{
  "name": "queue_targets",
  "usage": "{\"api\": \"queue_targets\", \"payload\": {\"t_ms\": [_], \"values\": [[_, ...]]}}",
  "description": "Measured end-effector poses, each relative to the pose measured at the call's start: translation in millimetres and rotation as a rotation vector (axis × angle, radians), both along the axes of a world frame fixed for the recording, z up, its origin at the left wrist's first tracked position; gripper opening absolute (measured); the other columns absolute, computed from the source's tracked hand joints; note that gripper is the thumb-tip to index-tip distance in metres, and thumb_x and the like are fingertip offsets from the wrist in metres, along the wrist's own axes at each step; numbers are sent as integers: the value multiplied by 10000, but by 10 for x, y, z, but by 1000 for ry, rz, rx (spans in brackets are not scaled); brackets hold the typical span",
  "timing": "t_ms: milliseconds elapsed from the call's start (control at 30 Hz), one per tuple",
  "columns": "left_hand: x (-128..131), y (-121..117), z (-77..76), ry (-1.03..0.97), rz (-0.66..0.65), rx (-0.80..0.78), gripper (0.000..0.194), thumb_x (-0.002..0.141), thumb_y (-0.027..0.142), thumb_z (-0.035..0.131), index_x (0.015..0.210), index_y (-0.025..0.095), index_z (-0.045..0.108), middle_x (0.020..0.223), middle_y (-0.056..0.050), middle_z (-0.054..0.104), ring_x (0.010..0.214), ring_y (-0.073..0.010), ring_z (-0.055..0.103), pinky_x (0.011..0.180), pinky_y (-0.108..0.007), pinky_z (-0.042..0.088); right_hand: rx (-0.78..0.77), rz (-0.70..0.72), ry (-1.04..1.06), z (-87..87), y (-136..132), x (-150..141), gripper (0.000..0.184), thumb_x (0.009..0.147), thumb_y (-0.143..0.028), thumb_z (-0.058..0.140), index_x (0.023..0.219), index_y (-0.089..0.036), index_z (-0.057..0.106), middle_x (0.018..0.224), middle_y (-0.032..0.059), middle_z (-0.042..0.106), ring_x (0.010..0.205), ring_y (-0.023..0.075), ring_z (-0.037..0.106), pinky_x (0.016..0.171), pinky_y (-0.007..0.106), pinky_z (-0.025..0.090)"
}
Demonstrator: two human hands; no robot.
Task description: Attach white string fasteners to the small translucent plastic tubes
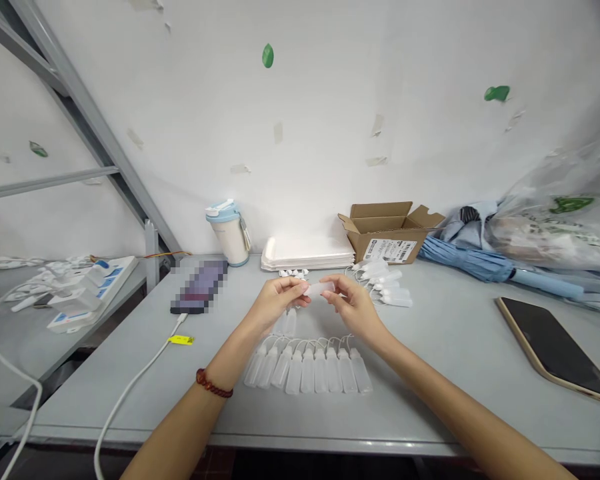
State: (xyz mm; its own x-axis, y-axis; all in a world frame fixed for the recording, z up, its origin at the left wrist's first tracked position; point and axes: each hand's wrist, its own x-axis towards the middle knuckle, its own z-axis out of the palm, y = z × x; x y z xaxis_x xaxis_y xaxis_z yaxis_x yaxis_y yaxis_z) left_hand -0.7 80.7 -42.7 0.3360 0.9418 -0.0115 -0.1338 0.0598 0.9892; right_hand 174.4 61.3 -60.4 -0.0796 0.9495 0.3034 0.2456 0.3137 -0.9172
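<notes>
A small translucent white plastic bottle (320, 289) lies sideways between my two hands above the table. My left hand (283, 298) pinches its left end, where the fingers hide the neck. At the other end, the fingers of my right hand (353, 303) are closed on the base. Below the hands, several similar bottles (307, 373) lie side by side in a row, with thin white loops at their necks. Another loose bottle (291, 323) is partly covered by my left hand. Small white caps (293, 273) sit just beyond my fingers.
More bottles (393, 293) are piled to the right, before an open cardboard box (390, 233). Behind are stacked white envelopes (310, 253) and a tumbler (230, 233). Phones (200, 287) lie left and right; a white cable (135, 387) crosses the left. A blue umbrella (470, 260) lies right.
</notes>
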Motion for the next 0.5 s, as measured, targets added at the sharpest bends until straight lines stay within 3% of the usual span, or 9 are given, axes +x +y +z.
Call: {"api": "queue_targets", "payload": {"t_ms": [167, 300, 500], "values": [[-21, 2, 1, 53, -55, -48, 304, 713, 399, 684, 777, 102, 664, 751, -67, 640, 689, -145, 603, 629, -257, 491, 20, 13, -3, 23, -9, 3, 194, 781, -287, 517, 946, -229, 600, 717, -4, 497, 611, 144, 456, 546, 263, 389], [-5, -12, -9, 97, -114, -84, 385, 760, 473, 608, 738, 90, 624, 672, -56, 600, 563, -126, 572, 516, -253, 482, 12, -6, -21, 42, -22, 3, 199, 782, -307, 528, 947, -225, 600, 664, -24, 479, 551, 131, 434, 538, 259, 359], [42, -73, 51, 141, -81, 65, 340, 746, 442, 623, 684, 109, 588, 604, -7, 559, 488, -97, 518, 482, -240, 459, -16, -40, -45, 33, -53, -13, 244, 844, -397, 450, 874, -193, 581, 612, -22, 465, 559, 140, 441, 540, 264, 344]]}}
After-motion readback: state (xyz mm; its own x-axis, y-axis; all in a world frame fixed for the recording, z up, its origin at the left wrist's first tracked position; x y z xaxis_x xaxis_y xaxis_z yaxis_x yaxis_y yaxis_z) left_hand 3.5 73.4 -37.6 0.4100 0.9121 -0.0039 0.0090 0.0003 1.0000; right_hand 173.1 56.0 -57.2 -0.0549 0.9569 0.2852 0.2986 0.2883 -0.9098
